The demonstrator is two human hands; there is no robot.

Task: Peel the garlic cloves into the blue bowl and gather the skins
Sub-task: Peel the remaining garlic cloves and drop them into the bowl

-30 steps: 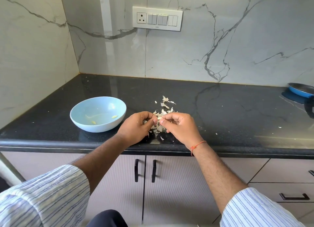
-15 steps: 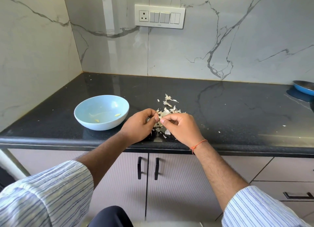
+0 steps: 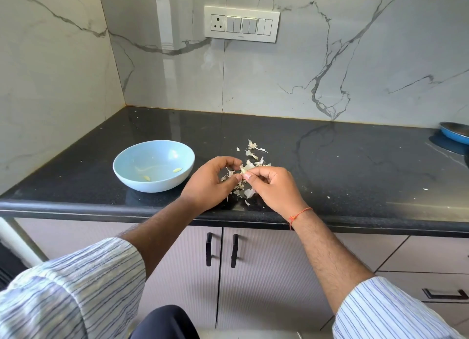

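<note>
Peeling is mid-step: at frame centre, left hand [image 3: 210, 183] and right hand [image 3: 272, 189] pinch one garlic clove [image 3: 243, 170]; next, strip skin, drop into blue bowl [image 3: 127, 172]

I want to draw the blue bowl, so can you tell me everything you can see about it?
The blue bowl is pale blue, round and smooth, perhaps plastic or glazed ceramic. It stands upright on the black countertop, near the front edge, just off the left hand, which does not seem to touch it. Inside lie two small peeled garlic cloves, apart from each other, and a faint whitish streak. The rest of the inside is bare. The heap of skins lies outside it, beyond the hands.
</note>
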